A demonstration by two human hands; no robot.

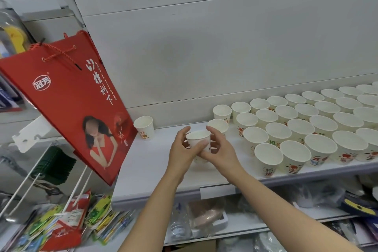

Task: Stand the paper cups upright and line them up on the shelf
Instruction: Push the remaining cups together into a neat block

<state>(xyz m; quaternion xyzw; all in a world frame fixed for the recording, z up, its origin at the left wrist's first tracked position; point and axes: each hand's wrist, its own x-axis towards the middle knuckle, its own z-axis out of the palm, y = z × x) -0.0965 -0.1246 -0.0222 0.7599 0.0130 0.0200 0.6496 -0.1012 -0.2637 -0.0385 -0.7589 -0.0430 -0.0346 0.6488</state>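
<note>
Both my left hand [182, 149] and right hand [217, 147] grip one upright paper cup [198, 139] at frame centre, bare shelf [155, 161] leftward, red bag [67, 96] reading "UNDER THE HAWTHORN TREE".

Rows of upright cups [306, 120] fill the right of the shelf [151, 161]. A single cup [144, 127] stands at the rear, left of centre. A hanging bag [71, 100] occupies the left of the frame. Packets [67, 225] lie at lower left.

I see white paper cups [294, 125] printed with red, green and orange motifs on a white shelf [151, 170], beside a red gift bag [67, 96] lettered in white.
</note>
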